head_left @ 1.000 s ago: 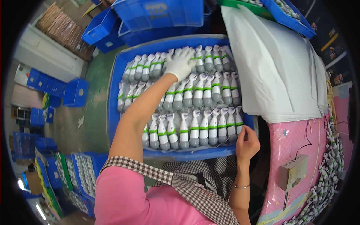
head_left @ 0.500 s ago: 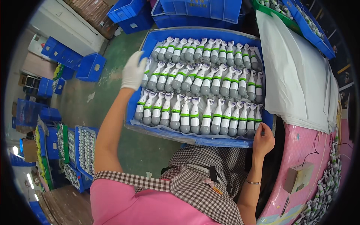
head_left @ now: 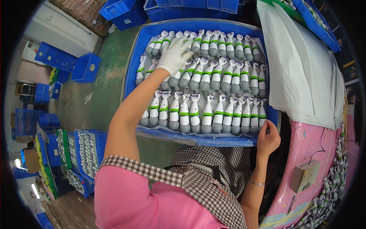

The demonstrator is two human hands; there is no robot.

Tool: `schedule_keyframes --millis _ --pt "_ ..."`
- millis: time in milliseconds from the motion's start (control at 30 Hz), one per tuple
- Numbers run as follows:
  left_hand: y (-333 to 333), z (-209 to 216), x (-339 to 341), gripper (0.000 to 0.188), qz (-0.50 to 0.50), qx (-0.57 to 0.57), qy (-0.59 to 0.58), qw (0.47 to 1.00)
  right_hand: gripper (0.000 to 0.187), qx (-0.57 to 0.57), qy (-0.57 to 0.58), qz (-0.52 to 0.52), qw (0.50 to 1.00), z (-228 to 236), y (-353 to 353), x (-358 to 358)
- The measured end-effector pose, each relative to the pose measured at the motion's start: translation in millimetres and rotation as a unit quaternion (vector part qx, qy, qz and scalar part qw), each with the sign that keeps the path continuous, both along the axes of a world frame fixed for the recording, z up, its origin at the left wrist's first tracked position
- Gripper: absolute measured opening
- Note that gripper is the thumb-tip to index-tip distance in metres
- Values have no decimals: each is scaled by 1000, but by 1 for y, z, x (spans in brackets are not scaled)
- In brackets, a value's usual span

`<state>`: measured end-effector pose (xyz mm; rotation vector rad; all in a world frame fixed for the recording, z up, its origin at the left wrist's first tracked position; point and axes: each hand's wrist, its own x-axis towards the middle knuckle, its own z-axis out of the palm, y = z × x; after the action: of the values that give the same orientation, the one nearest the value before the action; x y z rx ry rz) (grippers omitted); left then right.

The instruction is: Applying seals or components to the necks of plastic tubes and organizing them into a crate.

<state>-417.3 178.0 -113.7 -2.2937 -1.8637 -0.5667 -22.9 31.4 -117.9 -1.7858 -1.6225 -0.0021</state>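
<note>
A wide blue tray (head_left: 131, 72) holds three rows of grey-and-white handheld devices (head_left: 207, 114) with green bands, lying side by side. My left hand (head_left: 174, 55), in a white glove, rests on the devices in the upper left part of the tray, fingers spread over them. My bare right hand (head_left: 268, 138) holds the tray's near right corner, fingers curled on the rim, a thin bracelet on the wrist.
White sheets (head_left: 301, 65) lie stacked right of the tray. A pink table (head_left: 309, 152) with a small box (head_left: 304, 176) is at lower right. Blue crates (head_left: 85, 66) stand on the green floor at left, some filled with more devices (head_left: 87, 152).
My left hand moved from the tray's left edge back onto the devices in the upper left. The right hand stayed at the near right corner.
</note>
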Motion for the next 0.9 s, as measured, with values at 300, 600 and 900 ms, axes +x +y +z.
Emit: schedule_keyframes --millis 300,600,900 --pt "-57 19 22 37 104 -263 -171 944 12 -7 -1 15 1000 1 -1 1" --pt "-15 27 46 58 143 -471 -14 870 12 5 21 -2 1000 0 -2 2" --pt "-13 26 56 79 187 -449 20 873 8 34 15 11 999 -3 -2 5"
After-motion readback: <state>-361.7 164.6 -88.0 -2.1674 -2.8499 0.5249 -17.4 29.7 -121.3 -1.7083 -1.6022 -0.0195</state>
